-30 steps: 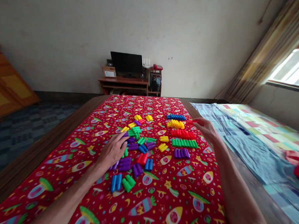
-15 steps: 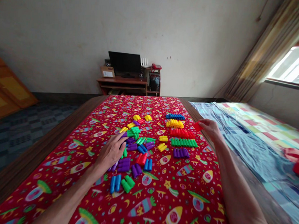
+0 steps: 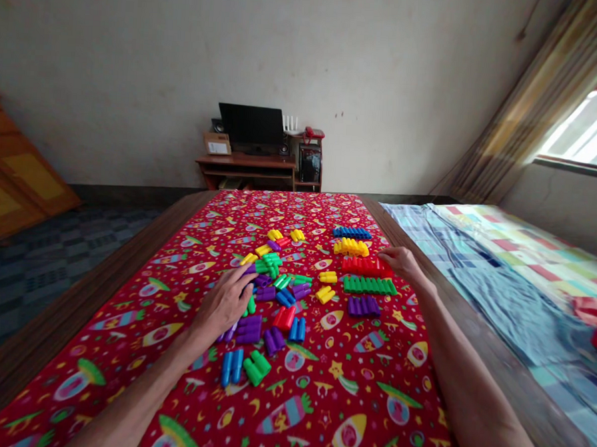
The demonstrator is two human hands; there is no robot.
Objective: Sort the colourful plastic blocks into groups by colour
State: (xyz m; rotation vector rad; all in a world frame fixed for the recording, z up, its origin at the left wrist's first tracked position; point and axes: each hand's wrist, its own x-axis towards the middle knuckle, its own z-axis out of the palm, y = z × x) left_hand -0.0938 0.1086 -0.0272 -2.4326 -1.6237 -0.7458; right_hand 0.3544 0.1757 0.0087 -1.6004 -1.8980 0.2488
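Note:
A loose pile of coloured plastic blocks point(image 3: 275, 282) lies mid-table on a red patterned cloth point(image 3: 318, 411). My left hand point(image 3: 224, 303) rests palm down on the pile's left side, fingers spread over purple and green pieces. To the right stand sorted rows: blue point(image 3: 352, 233), yellow point(image 3: 350, 247), red point(image 3: 366, 267), green point(image 3: 369, 285) and purple point(image 3: 363, 306). My right hand point(image 3: 401, 261) is at the right end of the red row, fingers curled against it; whether it still grips a red piece is hidden.
The wooden table's edge point(image 3: 477, 333) runs along the right, with a bed under a striped sheet point(image 3: 520, 288) beside it. A desk with a monitor point(image 3: 253, 131) stands against the far wall. A curtain and window point(image 3: 584, 125) are at upper right.
My right hand, which held a red block lifted beside the rows, has come down and left to the end of the red row. My left hand has stayed on the pile.

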